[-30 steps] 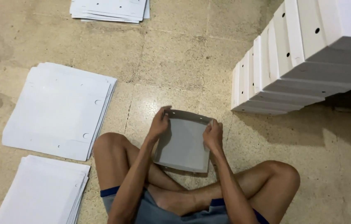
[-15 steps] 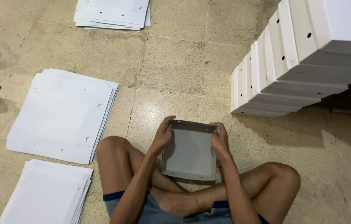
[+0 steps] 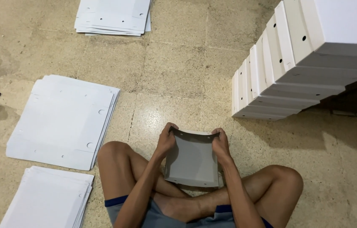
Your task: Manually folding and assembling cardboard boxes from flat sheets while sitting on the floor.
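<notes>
- Speckled beige floor tiles (image 3: pixel 178 63), person sitting cross-legged on them.
- I see the left hand (image 3: pixel 166 141) gripping the left edge of a grey cardboard sheet (image 3: pixel 192 158), fingers curled over its top corner.
- Right hand (image 3: pixel 220 143) clamps the right edge the same way.
- Sheet sits over the crossed legs, sides bent upward.
- Flat white blanks (image 3: pixel 66 120) stacked to the left, more (image 3: pixel 113 17) at top.
- Folded white boxes (image 3: pixel 288 67) piled to the right.
</notes>
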